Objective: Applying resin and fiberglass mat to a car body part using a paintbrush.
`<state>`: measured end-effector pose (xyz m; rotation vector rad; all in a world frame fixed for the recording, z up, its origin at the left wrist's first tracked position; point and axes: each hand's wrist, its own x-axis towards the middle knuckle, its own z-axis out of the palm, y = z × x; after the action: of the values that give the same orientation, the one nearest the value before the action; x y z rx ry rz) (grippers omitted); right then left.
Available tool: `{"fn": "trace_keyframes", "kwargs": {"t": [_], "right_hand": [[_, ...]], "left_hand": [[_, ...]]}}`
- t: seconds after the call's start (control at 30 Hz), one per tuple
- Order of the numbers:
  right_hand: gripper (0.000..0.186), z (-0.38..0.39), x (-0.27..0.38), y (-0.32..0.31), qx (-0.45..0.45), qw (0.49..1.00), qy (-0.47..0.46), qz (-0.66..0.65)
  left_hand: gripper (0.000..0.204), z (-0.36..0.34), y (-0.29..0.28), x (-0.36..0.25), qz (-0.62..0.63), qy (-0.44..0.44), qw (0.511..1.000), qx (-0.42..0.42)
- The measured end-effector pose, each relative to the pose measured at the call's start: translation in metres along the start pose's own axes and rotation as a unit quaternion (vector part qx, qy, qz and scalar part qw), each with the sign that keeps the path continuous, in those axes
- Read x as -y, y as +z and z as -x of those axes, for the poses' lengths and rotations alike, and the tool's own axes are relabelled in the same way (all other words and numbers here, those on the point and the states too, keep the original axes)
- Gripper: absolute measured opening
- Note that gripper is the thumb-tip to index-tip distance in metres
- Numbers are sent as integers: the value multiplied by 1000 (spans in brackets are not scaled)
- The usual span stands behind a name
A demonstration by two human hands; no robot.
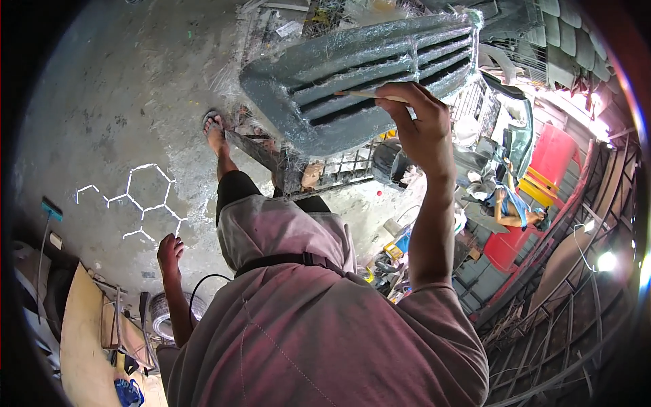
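A grey slatted panel (pixel 271 91), much like a vehicle grille, lies tilted on a stand in front of me, with rough, shiny fibre edges. My right hand (pixel 422 125) is raised over its near right side. Between thumb and fingers it pinches a thin wooden stick (pixel 390 96) with a darker reddish tip, which points left over the slots; whether the tip touches the panel I cannot tell. Low at my left side hangs my left hand (pixel 171 251), fingers loosely bent and nothing visible in it, well apart from the panel.
The panel's stand (pixel 285 166) is spattered, and my foot (pixel 213 123) is beside it. A dark bucket (pixel 390 163) stands under the panel's right end. Further right are clutter, red drums (pixel 553 152) and another person (pixel 512 207). White lines (pixel 146 207) mark the floor at left.
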<state>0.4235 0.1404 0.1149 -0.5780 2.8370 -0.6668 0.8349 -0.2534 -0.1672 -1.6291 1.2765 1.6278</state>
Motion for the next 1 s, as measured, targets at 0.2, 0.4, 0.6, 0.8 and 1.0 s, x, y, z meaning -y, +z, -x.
{"fn": "trace_keyframes", "kwargs": {"t": [0.2, 0.4, 0.6, 0.8, 1.0], "right_hand": [[15, -5, -23, 22, 56, 997, -56, -21], [19, -5, -28, 26, 54, 997, -58, -26], [21, -1, -34, 28, 63, 995, -73, -20], [17, 0, -16, 16, 49, 996, -69, -20], [13, -1, -13, 24, 36, 996, -72, -29]], "left_hand": [[38, 1, 6, -4, -19, -26, 999, 0], [40, 4, 10, -8, -10, -9, 1000, 0], [42, 2, 10, -4, -25, -17, 1000, 3], [44, -1, 7, 4, -24, -16, 1000, -2], [40, -3, 5, 3, -9, -19, 1000, 16]]}}
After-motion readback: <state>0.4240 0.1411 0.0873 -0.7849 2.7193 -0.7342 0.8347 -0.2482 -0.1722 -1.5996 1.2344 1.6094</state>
